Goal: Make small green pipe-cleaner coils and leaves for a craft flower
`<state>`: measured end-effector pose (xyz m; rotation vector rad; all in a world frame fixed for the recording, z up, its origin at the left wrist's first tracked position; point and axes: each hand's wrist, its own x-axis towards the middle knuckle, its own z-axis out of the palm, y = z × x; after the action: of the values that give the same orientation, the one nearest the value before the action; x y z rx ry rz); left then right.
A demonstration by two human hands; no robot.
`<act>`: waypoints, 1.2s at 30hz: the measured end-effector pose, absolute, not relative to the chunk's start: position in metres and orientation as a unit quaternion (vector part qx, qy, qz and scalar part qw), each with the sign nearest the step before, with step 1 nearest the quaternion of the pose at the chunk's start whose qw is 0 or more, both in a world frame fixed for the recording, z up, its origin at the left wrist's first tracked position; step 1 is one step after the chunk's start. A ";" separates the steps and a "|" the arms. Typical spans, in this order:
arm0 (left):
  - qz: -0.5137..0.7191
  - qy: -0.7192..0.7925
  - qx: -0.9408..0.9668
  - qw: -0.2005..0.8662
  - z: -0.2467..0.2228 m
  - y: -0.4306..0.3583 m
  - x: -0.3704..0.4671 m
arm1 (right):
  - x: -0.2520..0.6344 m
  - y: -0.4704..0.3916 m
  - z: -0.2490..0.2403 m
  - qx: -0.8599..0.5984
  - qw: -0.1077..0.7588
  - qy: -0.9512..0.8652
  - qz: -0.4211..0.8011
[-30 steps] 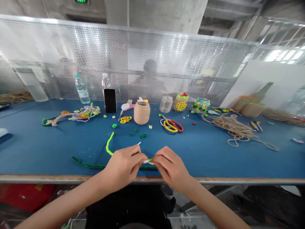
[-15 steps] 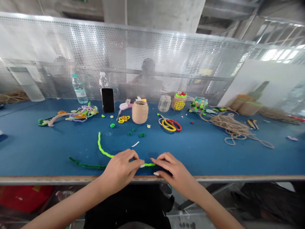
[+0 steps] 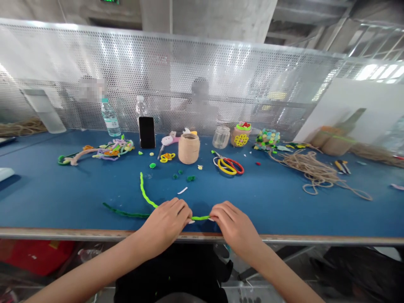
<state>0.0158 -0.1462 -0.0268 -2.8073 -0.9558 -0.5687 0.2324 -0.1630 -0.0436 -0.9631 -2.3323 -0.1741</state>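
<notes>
Nearest to us, below the table edge (image 3: pixel 78 234), we see the person's black clothing (image 3: pixel 170 273) and, at the left, a red bag (image 3: pixel 38 256). At the near side of the blue table (image 3: pixel 277 202), we note the left hand (image 3: pixel 172 219) and the right hand (image 3: pixel 233 225), each with its fingers drawn together in a pinch on the light green stem (image 3: pixel 200 218). A short length of this fuzzy stem spans the gap between the fingertips; the rest emerges beyond the left hand and curves toward the far left. We cannot tell whether the pinched length touches the table. A dark green stem (image 3: pixel 126 213) lies to the left and passes behind the left hand, where we lose sight of it

Just beyond the hands we find a white strip (image 3: pixel 182 190), then several dark green tufts (image 3: pixel 191 178). Farther out and to the right lie scissors (image 3: pixel 225 160) with one yellow and one red loop, and a loose heap of twine (image 3: pixel 312 165). In the middle stands a twine-wrapped jar (image 3: pixel 188 150), with a yellow looped shape (image 3: pixel 167 157) to its left. At the far left we observe a tangle of coloured stems (image 3: pixel 115 148) and an upright phone (image 3: pixel 147 132); at the far right, a clear jar (image 3: pixel 221 138), a flower-fronted jar (image 3: pixel 240 138) and a pompom-covered object (image 3: pixel 267 139). Behind all of these rises a perforated metal panel (image 3: pixel 176 84)
</notes>
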 end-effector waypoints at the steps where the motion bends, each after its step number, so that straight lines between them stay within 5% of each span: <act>1: -0.183 -0.315 -0.929 0.062 -0.026 -0.146 0.014 | 0.236 -0.162 -0.041 -0.358 0.306 -0.879 -0.071; 8: -0.165 -0.305 -0.938 0.007 -0.015 -0.128 -0.024 | 0.274 -0.155 -0.022 -0.382 0.338 -0.850 -0.131; 22: -0.141 -0.377 -0.911 -0.085 0.001 -0.085 -0.113 | 0.294 -0.145 -0.029 -0.453 0.293 -0.840 -0.053; 30: -0.220 -0.449 -0.866 0.024 0.037 -0.107 -0.073 | 0.256 -0.132 -0.011 -0.423 0.274 -0.851 -0.149; 36: -0.266 -0.307 -0.889 -0.212 0.043 -0.105 0.025 | 0.235 -0.127 0.039 -0.377 0.317 -0.854 -0.167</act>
<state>0.0247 -0.1046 0.0425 -3.2464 -1.1210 -0.9699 0.2347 -0.1271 0.0390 -0.9921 -2.2492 -0.4408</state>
